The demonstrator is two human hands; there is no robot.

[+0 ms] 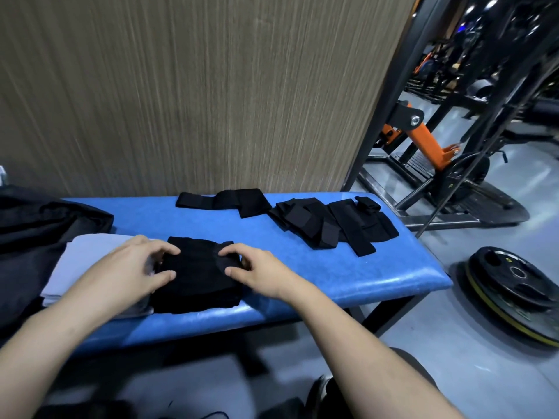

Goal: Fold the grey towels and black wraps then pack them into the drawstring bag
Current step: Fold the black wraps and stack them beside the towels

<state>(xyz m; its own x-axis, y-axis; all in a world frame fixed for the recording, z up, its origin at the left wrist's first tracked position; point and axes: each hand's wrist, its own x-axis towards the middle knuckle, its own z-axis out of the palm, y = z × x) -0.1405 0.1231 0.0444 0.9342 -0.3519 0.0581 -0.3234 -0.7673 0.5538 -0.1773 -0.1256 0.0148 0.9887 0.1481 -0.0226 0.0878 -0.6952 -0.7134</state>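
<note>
Near edge of blue bench (348,276): I see folded black wrap (196,276), my left hand (133,264) and right hand (257,270) both pinching its far corners with curled fingers. Left: folded grey towel (78,261), black drawstring bag (36,225). Far right: loose black wraps (329,225).

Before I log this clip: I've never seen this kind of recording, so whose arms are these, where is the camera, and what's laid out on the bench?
The single picture comes from a camera worn on a person's head, looking down at their own bare arms. On the blue bench the left hand and right hand both grip a folded black wrap, fingers curled at its edges. Beside it, under the left arm, lies a folded grey towel. Farther back sit more unfolded black wraps. A dark bag lies at the left end.
</note>
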